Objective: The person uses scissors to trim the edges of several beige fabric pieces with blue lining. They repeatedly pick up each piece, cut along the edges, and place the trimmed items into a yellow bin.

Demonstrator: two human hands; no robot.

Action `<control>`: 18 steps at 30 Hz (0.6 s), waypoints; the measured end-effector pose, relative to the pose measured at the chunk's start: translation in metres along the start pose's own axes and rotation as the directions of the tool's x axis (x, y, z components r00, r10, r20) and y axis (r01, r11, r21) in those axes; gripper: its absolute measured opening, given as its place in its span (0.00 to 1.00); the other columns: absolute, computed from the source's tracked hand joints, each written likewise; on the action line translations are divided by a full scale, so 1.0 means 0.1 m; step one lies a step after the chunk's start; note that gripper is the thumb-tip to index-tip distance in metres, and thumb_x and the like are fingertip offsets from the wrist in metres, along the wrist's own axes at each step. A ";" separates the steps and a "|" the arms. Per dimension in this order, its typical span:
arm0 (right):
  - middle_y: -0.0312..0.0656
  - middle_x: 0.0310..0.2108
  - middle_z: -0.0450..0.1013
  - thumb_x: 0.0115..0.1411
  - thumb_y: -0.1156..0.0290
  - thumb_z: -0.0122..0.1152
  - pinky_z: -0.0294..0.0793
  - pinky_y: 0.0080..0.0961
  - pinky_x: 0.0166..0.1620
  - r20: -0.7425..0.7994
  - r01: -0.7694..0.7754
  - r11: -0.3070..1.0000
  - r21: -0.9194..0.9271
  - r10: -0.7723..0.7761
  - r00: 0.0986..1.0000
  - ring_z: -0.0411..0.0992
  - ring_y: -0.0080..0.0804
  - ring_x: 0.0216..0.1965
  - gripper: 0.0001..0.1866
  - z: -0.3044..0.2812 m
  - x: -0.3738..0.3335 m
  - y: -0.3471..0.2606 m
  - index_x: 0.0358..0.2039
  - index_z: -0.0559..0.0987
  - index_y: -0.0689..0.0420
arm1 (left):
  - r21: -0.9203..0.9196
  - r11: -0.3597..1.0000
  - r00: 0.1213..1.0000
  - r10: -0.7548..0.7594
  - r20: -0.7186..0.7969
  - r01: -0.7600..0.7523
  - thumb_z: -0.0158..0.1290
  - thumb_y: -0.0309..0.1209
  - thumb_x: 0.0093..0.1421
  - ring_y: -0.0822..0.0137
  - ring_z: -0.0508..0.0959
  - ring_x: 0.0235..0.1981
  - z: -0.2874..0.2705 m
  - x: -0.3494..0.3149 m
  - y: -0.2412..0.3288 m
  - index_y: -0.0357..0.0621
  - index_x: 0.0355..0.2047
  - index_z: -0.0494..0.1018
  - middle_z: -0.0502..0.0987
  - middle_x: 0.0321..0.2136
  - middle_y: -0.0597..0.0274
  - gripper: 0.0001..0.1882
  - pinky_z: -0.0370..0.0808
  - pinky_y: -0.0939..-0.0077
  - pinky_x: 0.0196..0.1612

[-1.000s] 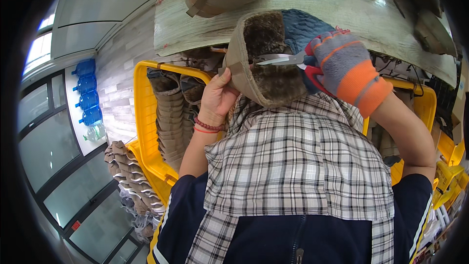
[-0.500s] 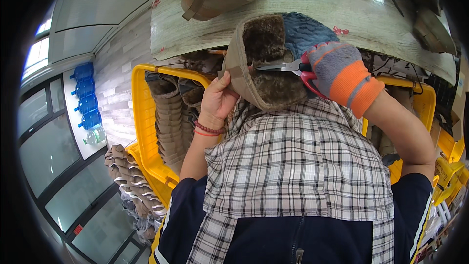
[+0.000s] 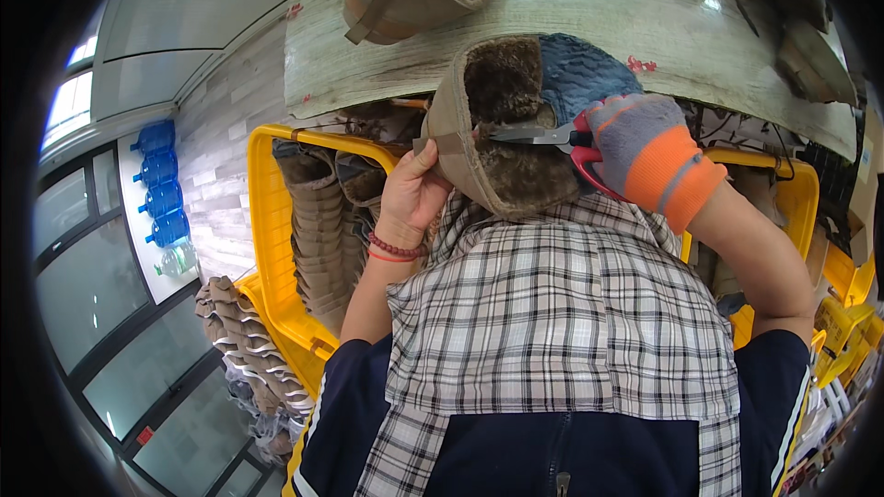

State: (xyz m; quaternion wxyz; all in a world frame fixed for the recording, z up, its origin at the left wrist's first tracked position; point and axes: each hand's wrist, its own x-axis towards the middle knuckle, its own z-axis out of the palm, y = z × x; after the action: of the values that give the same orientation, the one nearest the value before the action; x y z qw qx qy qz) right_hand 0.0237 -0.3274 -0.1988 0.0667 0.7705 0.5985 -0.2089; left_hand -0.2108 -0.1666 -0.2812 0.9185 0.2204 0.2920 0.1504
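Observation:
A khaki winter cap [image 3: 506, 83] with brown fur lining and a blue quilted patch is held in front of my chest, its hollow side facing up. My bare left hand [image 3: 414, 195] closes on its left side, thumb on the outer cloth by a tan strap. My right hand [image 3: 652, 152], in a grey and orange glove, grips red-handled scissors [image 3: 539, 135]. The blades point left over the fur lining, tips near the strap side; whether they touch it I cannot tell. A similar cap [image 3: 405, 0] lies on the table ahead.
The pale wood-look table [image 3: 359, 69] has its near edge just beyond the held cap. A yellow crate [image 3: 267, 221] of stacked khaki pieces stands left, another yellow crate [image 3: 799, 202] right. More brown pieces [image 3: 815, 64] lie at the table's far right. Blue water jugs [image 3: 158, 168] line the left.
The cap, both hands and the scissors have shifted slightly down and right in the picture. Both grips stay the same.

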 end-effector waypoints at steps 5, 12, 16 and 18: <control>0.42 0.33 0.75 0.52 0.57 0.61 0.73 0.32 0.37 0.049 0.002 1.000 -0.001 -0.002 0.999 0.74 0.38 0.35 0.16 0.00 0.09 -0.03 0.38 0.78 0.52 | 0.013 1.000 1.000 -0.009 0.012 0.009 0.47 0.31 0.64 0.56 0.68 0.56 0.00 0.01 0.01 0.33 0.56 0.62 0.68 0.54 0.49 0.22 0.64 0.59 0.60; 0.43 0.32 0.76 0.52 0.63 0.59 0.74 0.30 0.35 0.004 0.053 0.999 -0.003 -0.053 0.999 0.76 0.36 0.34 0.11 0.00 0.11 -0.04 0.32 0.78 0.55 | 0.022 1.000 0.999 -0.006 -0.041 0.007 0.46 0.31 0.64 0.51 0.57 0.62 -0.02 0.01 -0.01 0.33 0.59 0.56 0.60 0.58 0.40 0.26 0.58 0.57 0.63; 0.42 0.32 0.76 0.52 0.62 0.58 0.74 0.30 0.35 0.081 -0.001 0.999 -0.052 0.006 0.997 0.76 0.36 0.34 0.11 -0.02 0.12 -0.05 0.33 0.79 0.54 | 0.044 0.999 1.000 -0.019 -0.016 0.019 0.46 0.32 0.64 0.51 0.57 0.63 0.00 0.01 0.00 0.34 0.60 0.56 0.60 0.59 0.43 0.26 0.57 0.56 0.64; 0.41 0.32 0.77 0.51 0.60 0.59 0.74 0.30 0.36 0.004 -0.020 1.000 -0.015 0.020 1.000 0.76 0.36 0.34 0.12 -0.02 0.08 -0.02 0.33 0.79 0.53 | 0.053 0.998 1.000 -0.014 -0.003 0.014 0.45 0.32 0.65 0.52 0.57 0.63 -0.02 0.01 0.00 0.35 0.60 0.56 0.60 0.59 0.44 0.26 0.57 0.56 0.63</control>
State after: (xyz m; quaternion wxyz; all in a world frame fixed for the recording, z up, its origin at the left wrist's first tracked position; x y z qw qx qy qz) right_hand 0.0240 -0.3184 -0.1998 0.0760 0.7755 0.5922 -0.2055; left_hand -0.2113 -0.1658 -0.2828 0.9129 0.2425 0.2985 0.1366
